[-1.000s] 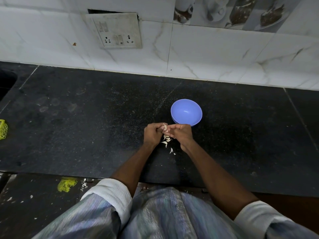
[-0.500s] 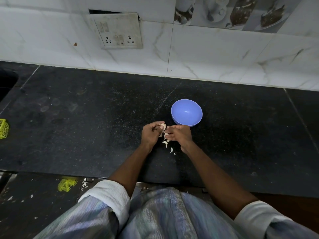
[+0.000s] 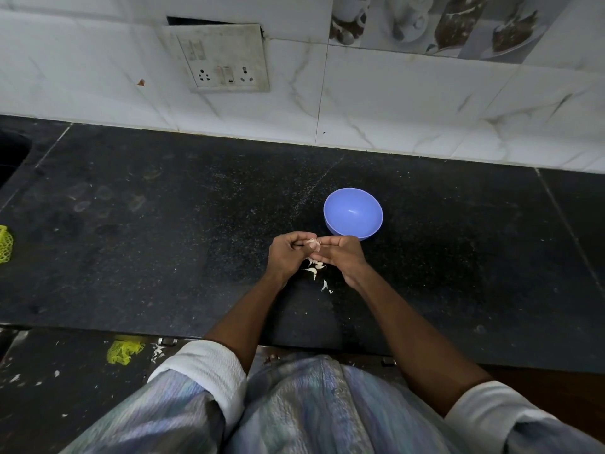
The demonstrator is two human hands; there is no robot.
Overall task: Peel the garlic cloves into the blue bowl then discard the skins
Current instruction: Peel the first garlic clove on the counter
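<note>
Near the front middle of the dark tabletop [image 3: 163, 224], the two hands meet just before the blue bowl [image 3: 353, 213]. Left hand [image 3: 285, 255] and right hand [image 3: 340, 255] both have the fingers curled, and together they pinch one garlic clove [image 3: 315, 244] between the fingertips. This clove shows pale, with some skin on it. Directly under the hands, loose garlic skins [image 3: 316, 268] lie on the tabletop in a small white scatter. I can see nothing inside the bowl; it stands upright, just behind the right hand. On the far left edge lies a yellow net [image 3: 5, 244]. A socket plate [image 3: 226, 59] sits on the tiled wall [image 3: 425, 109] behind.
</note>
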